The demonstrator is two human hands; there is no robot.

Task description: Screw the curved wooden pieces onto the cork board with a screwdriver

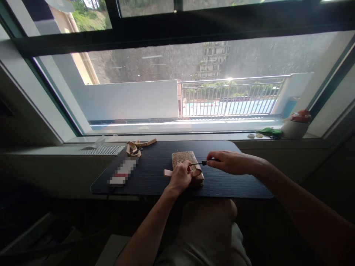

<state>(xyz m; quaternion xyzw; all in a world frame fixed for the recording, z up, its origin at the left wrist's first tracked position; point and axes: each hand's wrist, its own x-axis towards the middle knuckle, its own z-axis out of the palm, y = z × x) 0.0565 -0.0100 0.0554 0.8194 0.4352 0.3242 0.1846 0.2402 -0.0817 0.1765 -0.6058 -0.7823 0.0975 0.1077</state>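
Observation:
A brown, rough-textured block (pixel 183 158) lies on the dark table, with a tan curved strip (pixel 168 173) across its near part. My left hand (pixel 180 176) is closed over the strip, its fingertips pinched near the middle; the spot under them is hidden. From the right, my right hand (pixel 229 162) grips the black handle of a screwdriver (pixel 204 162). Its thin metal shaft lies almost level and points left, the tip reaching my left fingertips. Whether the tip touches the strip I cannot tell.
More tan curved pieces (pixel 133 148) lie at the table's back left. A blurred-out pale oblong (pixel 123 171) is in front of them. Behind the dark table (pixel 227 184) runs the window sill, with a white pot (pixel 295 128) and a green item (pixel 269 131) at right.

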